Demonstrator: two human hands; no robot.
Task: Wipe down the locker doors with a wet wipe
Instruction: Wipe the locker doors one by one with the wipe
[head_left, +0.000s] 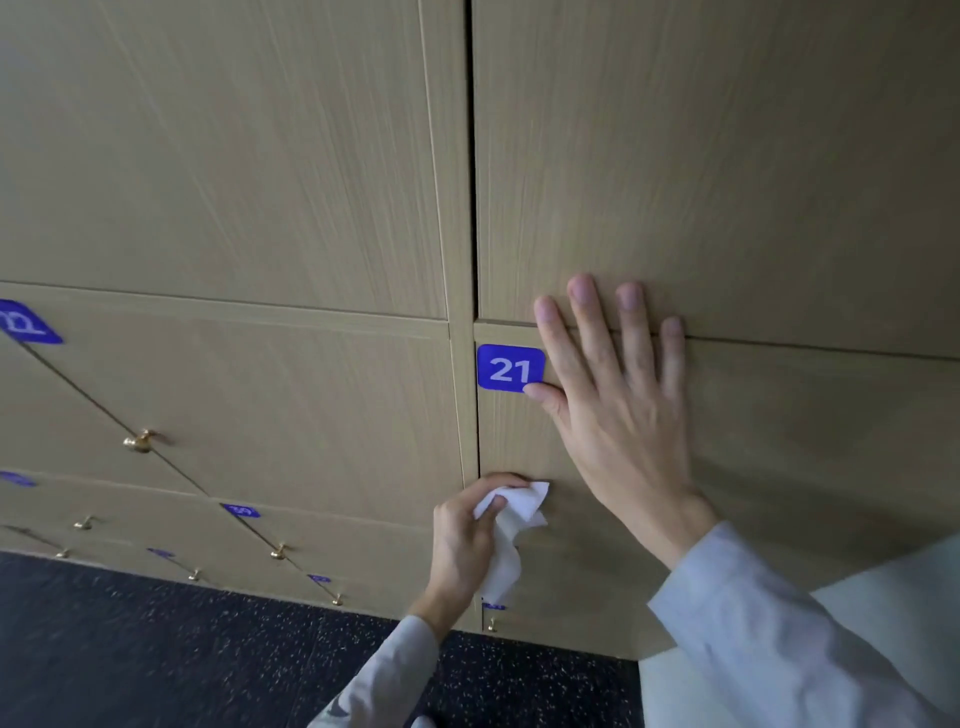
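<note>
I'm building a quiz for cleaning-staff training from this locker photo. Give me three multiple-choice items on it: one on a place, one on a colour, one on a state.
1. Where is the wet wipe pressed?
A. On the door below the number plate
B. On the floor
C. On a brass knob

2. What colour is the number plate marked 21?
A. Red
B. Blue
C. Green

3. How does the right hand lie?
A. Curled in a fist
B. Pinching a knob
C. Flat on the door, fingers straight

Answers:
1 A, the left hand holds the wipe against the locker door under the plate.
2 B, white digits on blue.
3 C, its palm and spread fingers rest against the wood.
</note>
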